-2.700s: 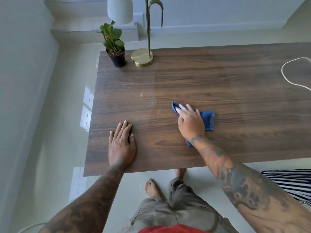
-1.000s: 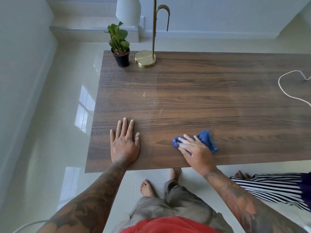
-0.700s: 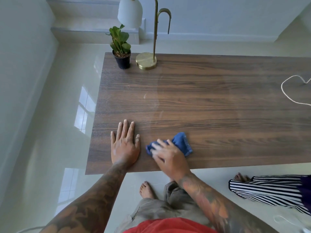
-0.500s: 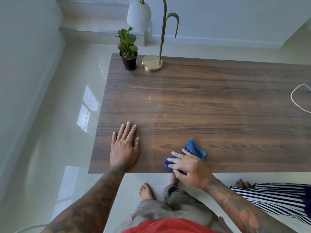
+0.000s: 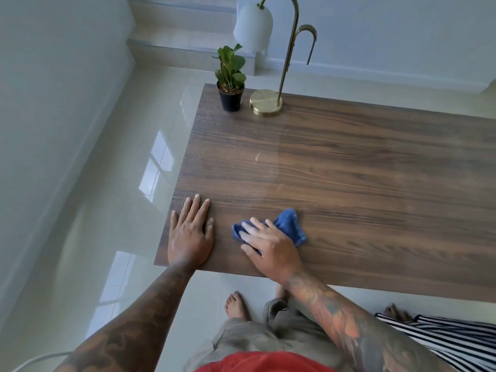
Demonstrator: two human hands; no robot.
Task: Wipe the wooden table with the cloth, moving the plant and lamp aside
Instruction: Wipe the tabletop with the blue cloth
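Near edge first: your right hand point(image 5: 271, 244) is flat on the blue cloth point(image 5: 288, 226), fingers straight and spread, pressing it to the wooden table point(image 5: 362, 189), not bunching or pinching it, w/ the cloth's corner poking out at 1 o'clock from your knuckles. Your left hand point(image 5: 191, 233) sits just beside it at 9 o'clock, palm down, fingers straight and relaxed, holding nothing, bracing near the table's left corner. Step in hand, I'd say: wiping the near-left strip. To do it well, keep the palm weight even so the cloth doesn't roll up under your fingers, overlap each pass, and work along the grain; lift that left hand when the cloth gets there, or you'll leave a hand-shaped patch unwiped. Mid-table now: a small pale mark point(image 5: 257, 157) at 12 o'clock from the cloth, and a faint boundary in the sheen nearby, so prob. that zone wants a firmer pass. Far end: the plant point(image 5: 230, 76) in its black pot stands at the far-left corner, 11 o'clock from your right hand, upright, w/ the lamp point(image 5: 266, 102) and its brass base just beside it on the right, apart, not touching. Neither looks moved aside yet, so that corner is to come; lamp's tall and top-heavy, so I'd shift it by the base.
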